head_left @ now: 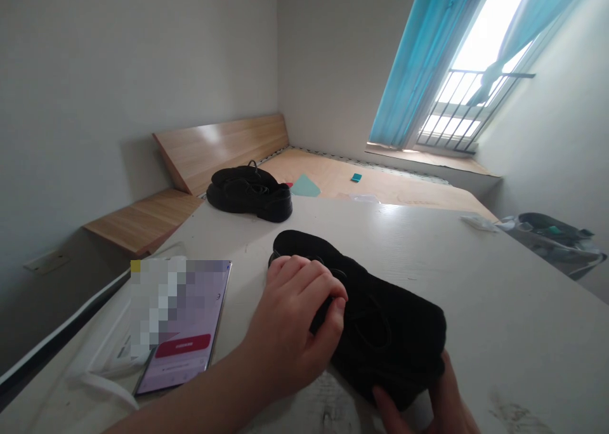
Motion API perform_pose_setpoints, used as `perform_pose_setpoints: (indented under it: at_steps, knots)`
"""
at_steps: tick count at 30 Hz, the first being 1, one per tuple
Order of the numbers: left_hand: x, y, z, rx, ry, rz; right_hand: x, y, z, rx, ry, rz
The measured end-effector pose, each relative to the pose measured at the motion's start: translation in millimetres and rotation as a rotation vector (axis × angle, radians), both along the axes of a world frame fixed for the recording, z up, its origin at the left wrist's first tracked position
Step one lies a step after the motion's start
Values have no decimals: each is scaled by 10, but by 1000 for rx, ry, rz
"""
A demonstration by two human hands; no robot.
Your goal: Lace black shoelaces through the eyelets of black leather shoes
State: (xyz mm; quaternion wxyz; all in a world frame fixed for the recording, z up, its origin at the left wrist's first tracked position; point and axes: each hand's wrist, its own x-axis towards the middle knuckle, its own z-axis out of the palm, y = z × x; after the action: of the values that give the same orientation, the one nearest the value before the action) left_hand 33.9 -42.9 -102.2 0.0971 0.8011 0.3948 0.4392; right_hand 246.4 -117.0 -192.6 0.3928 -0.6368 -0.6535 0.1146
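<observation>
A black shoe (397, 307) with a dark lace loop on its upper lies at a slant on the white table (514, 294). My left hand (304, 313) is closed over the shoe's far-left part, fingers curled and thumb pressed to the index finger; what is under the fingers is partly hidden. Around the near-right end of the same shoe, my right hand (445, 399) grips with thumb and fingers, mostly cut off by the lower frame edge. A second black shoe (250, 193) with loose laces rests at the table's far left edge.
To the left lie a lit phone (183, 345) and a white cable (107, 383). Beyond the table is a bed board (323, 167) with small teal pieces. A grey bin with a plastic bag (561, 243) stands off the right edge.
</observation>
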Motion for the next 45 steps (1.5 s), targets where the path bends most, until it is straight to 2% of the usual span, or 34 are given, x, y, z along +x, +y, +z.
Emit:
perform_pose_setpoints:
  at_steps: [4, 8, 12, 15, 23, 33, 40, 45]
  knots:
    - [8, -39, -32, 175, 10, -50, -67, 186, 137, -123, 103, -38]
    - [14, -63, -58, 353, 63, -126, -106, 467, 243, -152, 146, 55]
    - [16, -81, -75, 393, 131, -171, -256, 798, 359, -167, 155, 202]
    - [24, -104, -87, 418, 161, -184, -476, 1038, 418, -171, 166, 228]
    - [43, -163, -74, 459, 170, -173, -1013, 1627, 315, -142, 172, 384]
    - [74, -143, -130, 471, 192, -165, -1720, 2192, 286, -123, 141, 509]
    - [85, -132, -154, 484, 179, -154, -1903, 2374, 269, -135, 133, 498]
    - [78, -134, -163, 472, 193, -171, -1891, 2447, 228, -95, 168, 515]
